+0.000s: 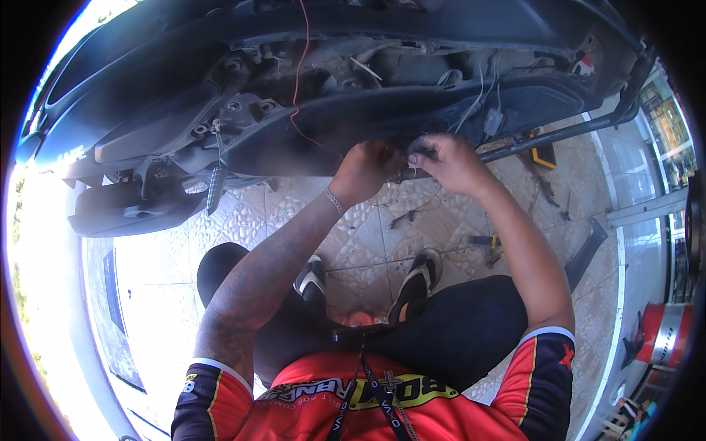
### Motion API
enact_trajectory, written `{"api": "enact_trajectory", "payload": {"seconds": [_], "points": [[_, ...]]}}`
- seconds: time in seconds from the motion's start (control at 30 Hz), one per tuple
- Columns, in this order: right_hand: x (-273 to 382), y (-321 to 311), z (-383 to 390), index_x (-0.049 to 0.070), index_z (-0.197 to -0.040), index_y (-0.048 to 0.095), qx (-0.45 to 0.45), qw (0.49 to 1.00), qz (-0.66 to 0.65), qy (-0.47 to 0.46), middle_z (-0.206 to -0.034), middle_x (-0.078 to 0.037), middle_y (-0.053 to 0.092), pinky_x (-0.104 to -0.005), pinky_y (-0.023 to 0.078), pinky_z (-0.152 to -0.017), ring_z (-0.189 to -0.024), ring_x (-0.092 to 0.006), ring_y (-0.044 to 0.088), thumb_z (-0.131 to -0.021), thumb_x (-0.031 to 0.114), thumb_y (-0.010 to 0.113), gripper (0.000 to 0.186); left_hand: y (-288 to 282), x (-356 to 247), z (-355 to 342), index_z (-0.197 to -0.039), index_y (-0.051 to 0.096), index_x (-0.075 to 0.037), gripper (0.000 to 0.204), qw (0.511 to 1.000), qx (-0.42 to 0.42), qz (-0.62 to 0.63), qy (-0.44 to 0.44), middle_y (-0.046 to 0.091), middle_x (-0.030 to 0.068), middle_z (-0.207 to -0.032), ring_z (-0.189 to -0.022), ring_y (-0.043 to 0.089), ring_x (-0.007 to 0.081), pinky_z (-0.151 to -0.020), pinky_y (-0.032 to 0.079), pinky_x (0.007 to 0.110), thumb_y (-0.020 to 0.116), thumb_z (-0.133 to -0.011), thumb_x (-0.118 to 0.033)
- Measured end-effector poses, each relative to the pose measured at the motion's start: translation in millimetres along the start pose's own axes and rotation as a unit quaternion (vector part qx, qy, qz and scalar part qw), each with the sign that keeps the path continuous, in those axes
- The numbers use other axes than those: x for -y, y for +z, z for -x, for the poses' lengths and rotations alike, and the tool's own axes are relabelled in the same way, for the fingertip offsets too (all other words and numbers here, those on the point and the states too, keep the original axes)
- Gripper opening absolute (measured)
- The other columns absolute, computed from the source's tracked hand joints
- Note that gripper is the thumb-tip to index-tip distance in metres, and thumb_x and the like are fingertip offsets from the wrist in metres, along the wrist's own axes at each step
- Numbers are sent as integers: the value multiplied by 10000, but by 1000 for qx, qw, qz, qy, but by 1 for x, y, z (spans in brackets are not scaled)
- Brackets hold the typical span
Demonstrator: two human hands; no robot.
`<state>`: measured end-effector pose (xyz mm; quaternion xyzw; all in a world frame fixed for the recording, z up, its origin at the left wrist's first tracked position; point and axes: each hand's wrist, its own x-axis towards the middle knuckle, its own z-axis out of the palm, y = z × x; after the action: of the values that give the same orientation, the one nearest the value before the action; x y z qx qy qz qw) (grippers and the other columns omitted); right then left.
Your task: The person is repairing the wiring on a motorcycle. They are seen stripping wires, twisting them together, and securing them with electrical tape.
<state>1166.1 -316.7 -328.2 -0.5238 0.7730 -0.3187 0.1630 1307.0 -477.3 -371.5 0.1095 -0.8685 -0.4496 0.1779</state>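
Wires [412, 158] under the scooter's dark body panel [412, 110] are being joined — left hand [365, 170] clenched on them, right hand [450, 160] pinching the ends. Next comes, likely, a careful twist without tugging the red wire [297, 81].
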Motion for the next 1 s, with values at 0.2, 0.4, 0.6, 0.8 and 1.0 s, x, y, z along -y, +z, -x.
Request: {"api": "enact_trajectory", "payload": {"seconds": [0.2, 0.4, 0.6, 0.8, 1.0], "points": [[-1, 1, -6, 18, -1046, 712, 69, 962, -178, 196, -829, -37, 697, -288, 547, -635, -703, -115, 658, -944, 217, 712, 224, 3, 4, -2, -900, 683, 28, 303, 1000, 6, 19, 11, 630, 149, -710, -618, 507, 163, -607, 469, 368, 741, -925, -268], [-9, 15, -7, 16, -1013, 673, 37, 950, -249, 184, -875, -20, 688, -255, 556, -638, -737, -83, 644, -967, 204, 695, 195, -2, 8, -3, -929, 703, 18, 264, 1000, 2, 15, 10, 676, 127, -750, -655, 573, 126, -630, 496, 346, 749, -919, -242], [-6, 6, -9, 14, -1058, 646, 77, 985, -89, 126, -923, -19, 688, -267, 567, -657, -790, -89, 643, -1003, 216, 654, 209, 6, 15, -1, -977, 693, 13, 196, 999, -1, 29, -18, 699, 79, -818, -719, 575, 97, -667, 503, 318, 740, -930, -171], [-7, 9, -13, 37, -1106, 640, 6, 967, -196, 164, -992, -3, 656, -264, 576, -683, -873, -83, 631, -1013, 216, 637, 202, 9, 23, -10, -1067, 612, 5, 176, 976, -15, 205, -67, 658, 56, -894, -792, 590, 125, -729, 490, 298, 694, -944, -91], [-11, 10, -14, 43, -1104, 641, -7, 970, -195, 145, -1008, 19, 645, -254, 577, -686, -876, -68, 622, -1022, 221, 628, 196, 8, 13, -9, -1100, 571, 5, 204, 965, -15, 241, -98, 622, 18, -893, -774, 552, 93, -710, 473, 269, 684, -948, -70]]}}
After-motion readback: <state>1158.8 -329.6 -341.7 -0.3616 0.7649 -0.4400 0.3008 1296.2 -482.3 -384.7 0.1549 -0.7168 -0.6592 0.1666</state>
